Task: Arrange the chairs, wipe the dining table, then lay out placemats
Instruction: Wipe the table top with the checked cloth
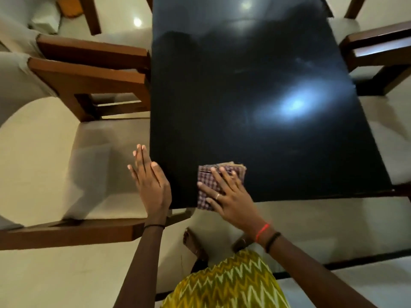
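A glossy black dining table (255,90) fills the middle of the head view. On its near edge lies a folded checked cloth (208,174). My right hand (229,194) presses flat on that cloth with its fingers spread. My left hand (151,181) is held flat with straight fingers at the table's near left corner, its thumb side against the table edge. A wooden chair with a pale seat (73,165) stands at the table's left side. A second chair (89,54) stands behind it.
More wooden chairs with pale cushions stand at the right side (378,54) and the far left (44,16). The floor (66,274) is pale and shiny. My bare feet (193,243) and a yellow zigzag garment (226,283) are below the table's near edge.
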